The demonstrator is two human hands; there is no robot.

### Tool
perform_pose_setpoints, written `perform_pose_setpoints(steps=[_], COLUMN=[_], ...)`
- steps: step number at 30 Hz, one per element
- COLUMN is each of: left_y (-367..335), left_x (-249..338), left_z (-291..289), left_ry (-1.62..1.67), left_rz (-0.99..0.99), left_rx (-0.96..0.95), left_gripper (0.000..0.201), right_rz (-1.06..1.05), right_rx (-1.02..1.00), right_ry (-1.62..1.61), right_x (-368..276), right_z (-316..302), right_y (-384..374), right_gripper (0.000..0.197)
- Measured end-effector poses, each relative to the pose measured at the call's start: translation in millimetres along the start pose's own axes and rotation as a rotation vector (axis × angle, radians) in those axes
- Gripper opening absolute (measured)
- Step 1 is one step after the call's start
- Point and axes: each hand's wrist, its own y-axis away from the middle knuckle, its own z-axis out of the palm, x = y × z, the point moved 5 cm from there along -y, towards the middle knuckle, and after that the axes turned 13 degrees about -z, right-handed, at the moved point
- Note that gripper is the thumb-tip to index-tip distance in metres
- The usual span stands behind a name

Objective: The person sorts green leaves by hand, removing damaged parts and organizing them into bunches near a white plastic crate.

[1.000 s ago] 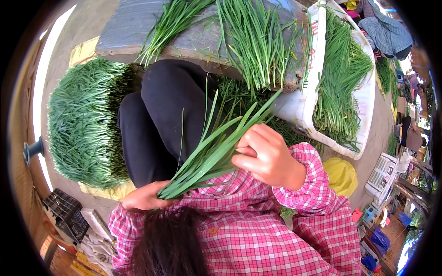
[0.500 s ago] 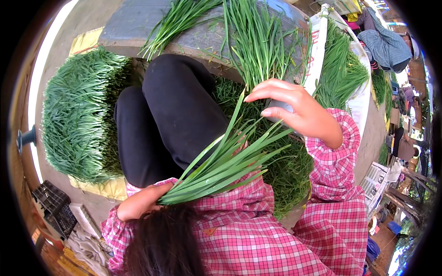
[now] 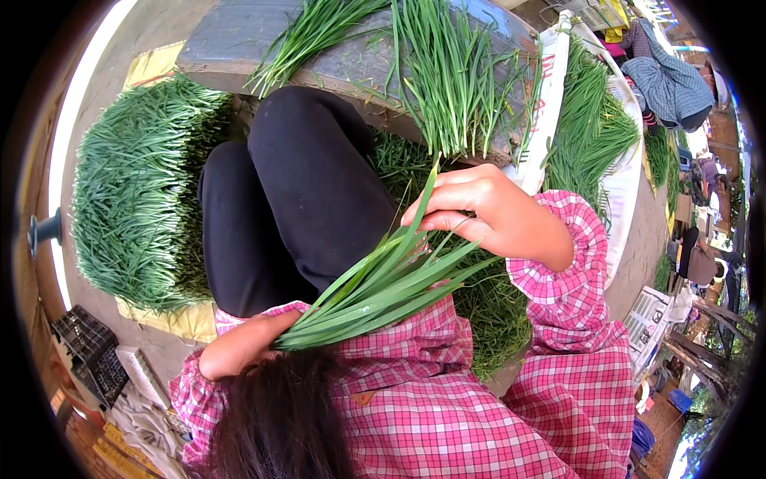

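Note:
My left hand is closed round the lower part of a bunch of garlic chives. The flat green blades fan out to the upper right across my lap. At their tips, my right hand has its thumb and fingers closed on one long chive leaf that stands up from the rest. More loose chives lie on the grey board beyond my knees, just past the right hand. A smaller bunch of chives rests on the same board, further left.
A large stacked block of chives stands at my left on yellow sheeting. Green trimmings lie heaped below the right arm. A white-lined container with chives is at the right. Black crates sit lower left; another person bends at far right.
My right hand has moved down and left to the bunch, and its spread fingers have closed on a leaf. The left hand stays nearly still with the chives.

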Motion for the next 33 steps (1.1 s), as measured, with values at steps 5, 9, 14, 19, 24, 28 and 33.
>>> perform_pose_setpoints(steps=[5, 9, 14, 19, 24, 28, 33], left_y=[1, -17, -13, -7, -6, -10, -9], left_x=[0, -21, -14, -10, -5, -14, -16], left_z=[5, 4, 5, 6, 7, 9, 10], left_ry=[0.27, 0.235, -0.165, -0.155, 0.079, -0.247, -0.185], left_rz=[-0.124, 0.001, 0.552, 0.501, 0.189, 0.476, 0.543], left_rx=[-0.057, -0.045, 0.055, 0.078, 0.038, 0.163, 0.133], left_gripper=[0.038, 0.031, 0.048, 0.047, 0.042, 0.042, 0.046], right_rz=[0.03, 0.033, 0.028, 0.069, 0.21, 0.069, -0.096], right_rx=[-0.034, -0.062, -0.094, -0.044, 0.507, 0.421, -0.271], right_ry=[0.067, 0.057, 0.123, 0.146, 0.155, 0.057, 0.21], right_x=[3, 7, -1, -3, 17, -13, -24], right_z=[9, 16, 21, 18, -45, -60, 17], right_y=[14, 23, 19, 17, 29, -5, -43], right_gripper=[0.027, 0.037, 0.037, 0.031, 0.017, 0.015, 0.017])
